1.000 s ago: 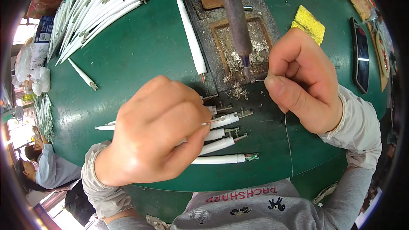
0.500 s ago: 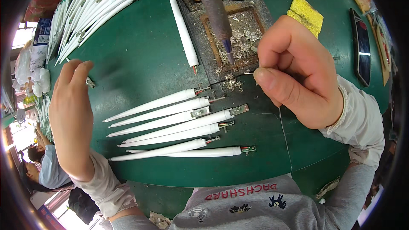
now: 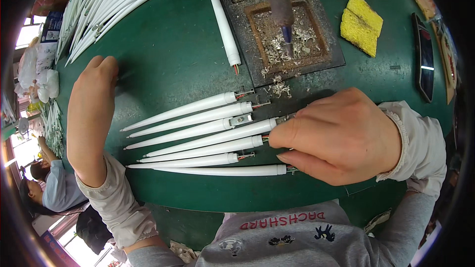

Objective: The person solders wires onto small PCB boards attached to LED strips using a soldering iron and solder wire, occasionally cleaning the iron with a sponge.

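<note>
My left hand (image 3: 95,99) is over the left of the table, fingers bent and close together. Their tips are hidden, and so is anything in them. My right hand (image 3: 336,136) is palm down at the right ends of several white tapered pen barrels (image 3: 208,133), thumb and forefinger curled by the wire ends. Whatever it grips is hidden beneath the fingers. Small springs, coloured wires and narrow circuit boards stick out of the barrels. One barrel carries a metal clip piece (image 3: 241,120). Above them points the dark tip of a soldering iron (image 3: 287,39).
A brown-edged tray of solder scraps (image 3: 324,44) sits under the iron, with crumbs spilled in front. Another white barrel (image 3: 222,24) lies beside it. A yellow sponge (image 3: 362,23) and a dark phone (image 3: 423,64) are at right, a pile of barrels (image 3: 118,5) far left. A co-worker (image 3: 59,188) is at left.
My right hand has come down from beside the solder tray to the barrels' ends, turning palm down. The fingers of my left hand have curled out of sight. The whole view has shifted slightly.
</note>
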The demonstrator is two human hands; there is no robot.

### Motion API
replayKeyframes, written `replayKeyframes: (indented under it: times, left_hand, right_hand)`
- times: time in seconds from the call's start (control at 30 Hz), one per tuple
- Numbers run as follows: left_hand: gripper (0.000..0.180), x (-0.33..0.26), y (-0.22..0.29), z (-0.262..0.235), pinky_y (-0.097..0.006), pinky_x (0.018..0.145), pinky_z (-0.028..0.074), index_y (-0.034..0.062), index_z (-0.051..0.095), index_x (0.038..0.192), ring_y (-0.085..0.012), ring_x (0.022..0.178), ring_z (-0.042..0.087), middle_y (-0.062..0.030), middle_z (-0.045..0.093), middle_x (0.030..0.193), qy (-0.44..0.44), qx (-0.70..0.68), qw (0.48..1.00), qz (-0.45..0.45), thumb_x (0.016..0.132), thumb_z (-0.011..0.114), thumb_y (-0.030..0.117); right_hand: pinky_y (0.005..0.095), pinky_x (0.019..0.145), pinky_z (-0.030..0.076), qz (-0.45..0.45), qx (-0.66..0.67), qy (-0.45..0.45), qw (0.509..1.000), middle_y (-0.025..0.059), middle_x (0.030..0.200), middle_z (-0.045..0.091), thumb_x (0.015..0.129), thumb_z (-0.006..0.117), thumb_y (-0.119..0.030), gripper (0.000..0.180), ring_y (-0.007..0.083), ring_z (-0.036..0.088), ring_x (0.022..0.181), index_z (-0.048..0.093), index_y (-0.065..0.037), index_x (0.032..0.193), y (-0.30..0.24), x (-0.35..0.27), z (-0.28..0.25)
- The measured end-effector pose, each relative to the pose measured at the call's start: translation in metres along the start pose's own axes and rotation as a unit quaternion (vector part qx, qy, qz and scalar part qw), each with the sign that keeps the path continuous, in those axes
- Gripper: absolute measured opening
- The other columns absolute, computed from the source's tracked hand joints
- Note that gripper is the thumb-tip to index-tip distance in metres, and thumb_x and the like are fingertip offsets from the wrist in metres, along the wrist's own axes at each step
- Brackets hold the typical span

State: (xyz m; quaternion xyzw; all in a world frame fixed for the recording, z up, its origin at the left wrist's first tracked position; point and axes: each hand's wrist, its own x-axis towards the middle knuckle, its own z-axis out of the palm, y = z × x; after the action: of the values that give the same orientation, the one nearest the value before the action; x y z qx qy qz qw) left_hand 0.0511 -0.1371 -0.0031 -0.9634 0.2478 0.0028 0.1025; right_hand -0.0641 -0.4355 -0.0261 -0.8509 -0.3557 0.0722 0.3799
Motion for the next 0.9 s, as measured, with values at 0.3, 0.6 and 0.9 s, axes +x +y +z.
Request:
replayKeyframes:
  times: [0.3,0.6,0.9]
  left_hand:
    - [0.022,-0.006,0.064,-0.030,-0.031,0.066,0.041,-0.0009,0.049,0.085,-0.0284,0.074,0.050,-0.0118,0.049,0.084,0.058,-0.231,0.952,0.190,0.067,0.058,-0.009]
    - [0.031,-0.008,0.102,-0.035,-0.029,0.054,0.045,-0.0010,0.058,0.082,-0.0224,0.065,0.058,-0.0114,0.057,0.075,0.069,-0.397,0.860,0.312,0.056,0.074,0.000]
    - [0.036,-0.011,0.115,-0.032,-0.028,0.056,0.048,0.0016,0.054,0.083,-0.0229,0.065,0.060,-0.0101,0.059,0.076,0.034,-0.480,0.828,0.287,0.056,0.078,0.000]
  right_hand:
    - [0.0272,0.041,0.039,-0.023,0.017,0.094,0.995,0.0041,0.065,0.055,0.067,0.065,-0.001,0.019,0.0169,0.052,0.048,0.058,-0.005,0.085,0.004,0.005,-0.002]
    - [0.0176,0.044,0.043,0.105,0.196,0.063,0.973,0.0056,0.077,0.061,0.071,0.066,-0.002,0.024,0.0082,0.060,0.062,0.057,0.001,0.093,-0.006,0.004,-0.018]
    - [0.0172,0.051,0.045,0.209,0.367,0.035,0.906,0.0103,0.084,0.061,0.075,0.064,0.002,0.019,0.0099,0.060,0.066,0.054,0.002,0.091,-0.008,0.004,-0.020]
